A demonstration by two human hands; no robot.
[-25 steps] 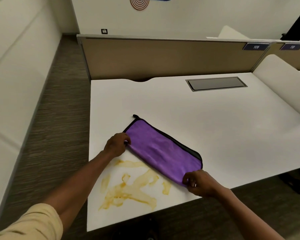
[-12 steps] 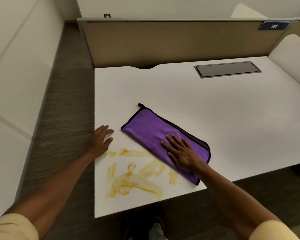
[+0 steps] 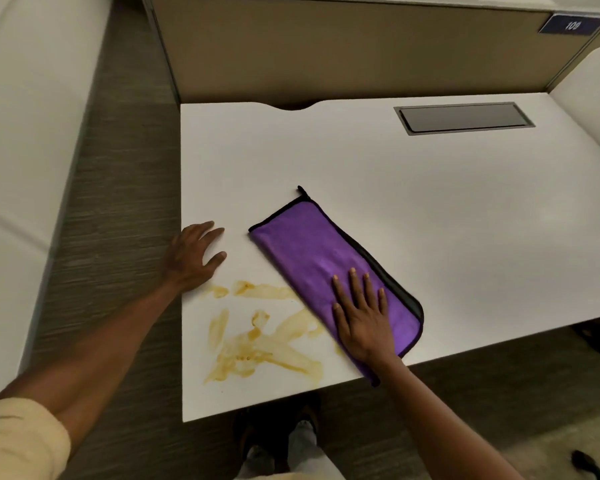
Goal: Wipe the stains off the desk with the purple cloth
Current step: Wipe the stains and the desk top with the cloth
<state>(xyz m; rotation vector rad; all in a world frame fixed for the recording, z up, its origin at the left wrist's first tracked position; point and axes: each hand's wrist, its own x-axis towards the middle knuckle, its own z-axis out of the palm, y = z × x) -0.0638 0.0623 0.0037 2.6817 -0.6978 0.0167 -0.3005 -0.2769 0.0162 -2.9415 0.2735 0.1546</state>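
Both palms flat, my right hand presses the purple cloth, grasping nothing, left hand bracing the desk; next I'd sweep left across the untouched stains.

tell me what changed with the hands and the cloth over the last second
Both hands let go of the purple cloth's ends. The left hand moved off to the left and now rests flat on the desk by its edge; the right hand moved onto the cloth's near end and presses it flat. The cloth stayed folded where it was, and the yellow stains are unwiped.
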